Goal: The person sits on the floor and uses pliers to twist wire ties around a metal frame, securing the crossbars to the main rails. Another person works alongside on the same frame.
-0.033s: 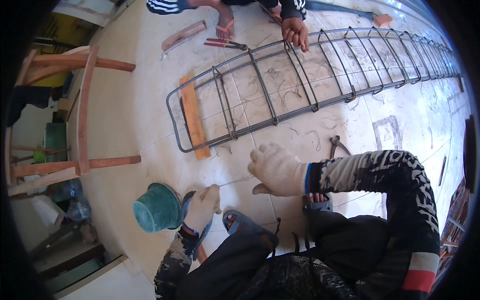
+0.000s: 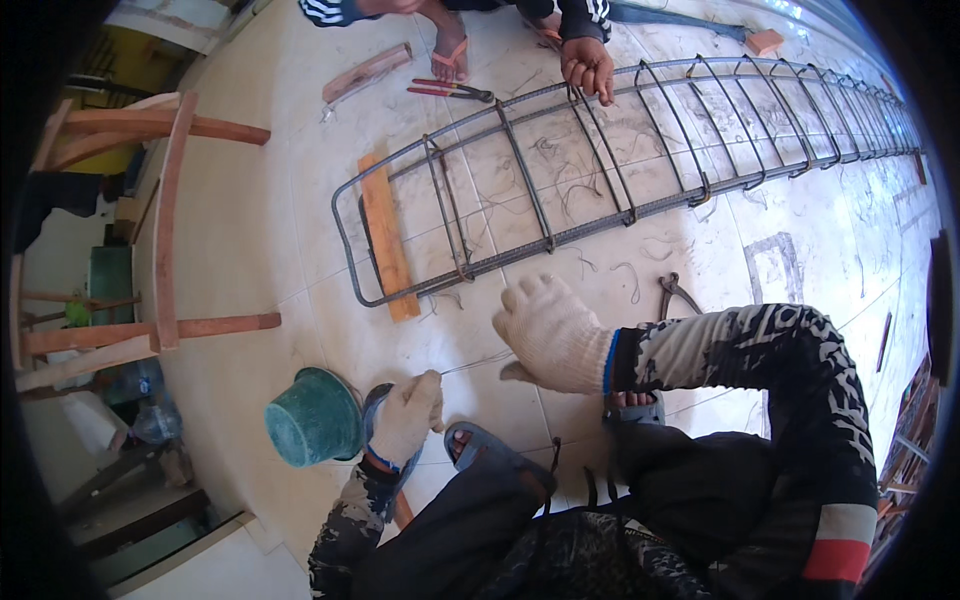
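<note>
My left hand (image 2: 405, 418), in a cream knit glove, is closed with its fingers pinched together on a thin tie wire (image 2: 475, 363). The wire reaches right toward my other hand. My right hand (image 2: 555, 335), gloved alike, is held back-up with its fingers loosely apart and the thumb away from them; its palm is hidden. Beyond it lies a long rebar cage (image 2: 590, 232) with square stirrups, one end resting on a wooden block (image 2: 388, 240). Across the cage, a co-worker's bare hand (image 2: 588, 70) touches the far bar.
A green bucket (image 2: 312, 418) stands left of my left hand. Pincers (image 2: 676, 295) lie on the tiles right of my right hand; red-handled pincers (image 2: 450, 90) lie near the co-worker's foot. Wire scraps (image 2: 570, 160) litter the floor. A wooden frame (image 2: 170, 220) stands at left.
My right hand has shifted slightly left and up, its fingers a little more stretched out. My left hand stays nearly still with the wire.
</note>
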### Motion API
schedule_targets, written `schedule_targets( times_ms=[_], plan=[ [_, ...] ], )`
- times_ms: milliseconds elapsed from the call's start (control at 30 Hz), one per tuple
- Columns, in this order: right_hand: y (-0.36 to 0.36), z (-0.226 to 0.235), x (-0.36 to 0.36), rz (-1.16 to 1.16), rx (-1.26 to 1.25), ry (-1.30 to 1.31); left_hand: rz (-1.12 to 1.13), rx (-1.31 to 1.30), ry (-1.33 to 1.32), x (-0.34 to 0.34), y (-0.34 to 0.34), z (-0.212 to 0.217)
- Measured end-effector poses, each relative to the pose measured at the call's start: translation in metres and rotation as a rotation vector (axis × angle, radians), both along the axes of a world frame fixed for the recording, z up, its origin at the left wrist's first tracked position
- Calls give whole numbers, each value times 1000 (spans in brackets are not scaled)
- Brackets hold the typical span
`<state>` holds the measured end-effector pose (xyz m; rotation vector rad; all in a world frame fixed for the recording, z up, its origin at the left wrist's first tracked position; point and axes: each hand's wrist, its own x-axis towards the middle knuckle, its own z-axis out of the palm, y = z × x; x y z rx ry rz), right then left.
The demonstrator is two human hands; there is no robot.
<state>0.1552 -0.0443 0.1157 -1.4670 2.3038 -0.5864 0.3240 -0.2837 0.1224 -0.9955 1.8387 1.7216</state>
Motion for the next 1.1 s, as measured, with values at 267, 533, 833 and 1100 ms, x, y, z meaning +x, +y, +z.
schedule_targets(
  times_ms=[267,533,833,1100],
  plan=[
    [-4,-12,3,2,-19,-474,-54,-55,100,-7,-5,-3],
    [12,-9,-18,54,-101,-229,-570,-300,319,26,10,-32],
    [2,-19,-42,-20,-98,-219,-606,-417,390,23,12,-37],
    [18,-26,-25,-36,-50,-460,-653,-309,216,13,-17,-46]
  ],
)
